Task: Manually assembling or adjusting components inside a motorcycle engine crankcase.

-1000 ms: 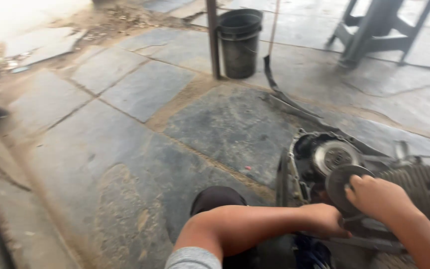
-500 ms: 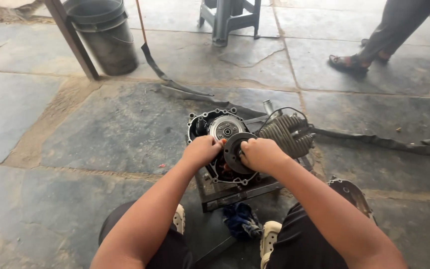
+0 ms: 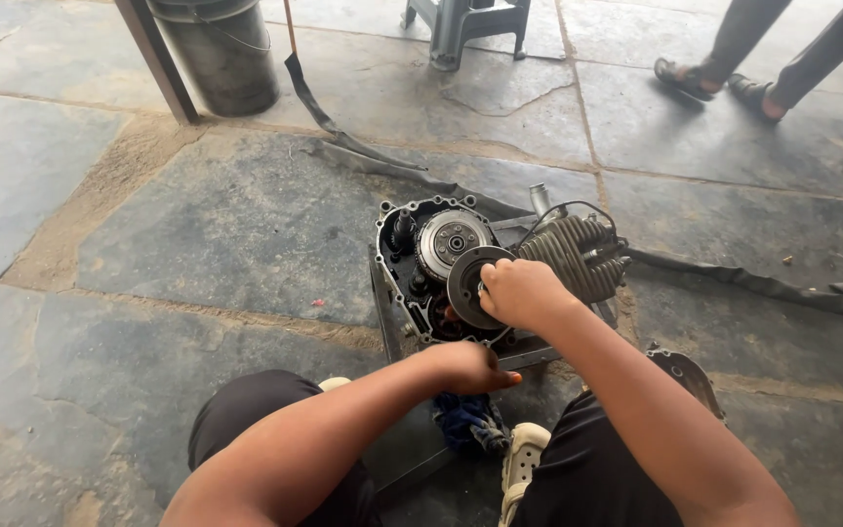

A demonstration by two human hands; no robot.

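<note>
Lowered to the rag (image 3: 468, 422), left hand (image 3: 470, 366) leaves right hand (image 3: 519, 293) alone pinching the disc (image 3: 467, 285), which may slip off the engine (image 3: 500, 268).

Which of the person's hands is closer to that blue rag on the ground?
Left. The left hand hovers just above the blue rag, near the engine's lower edge. The right hand is farther up, gripping the round dark disc on the open engine.
</note>
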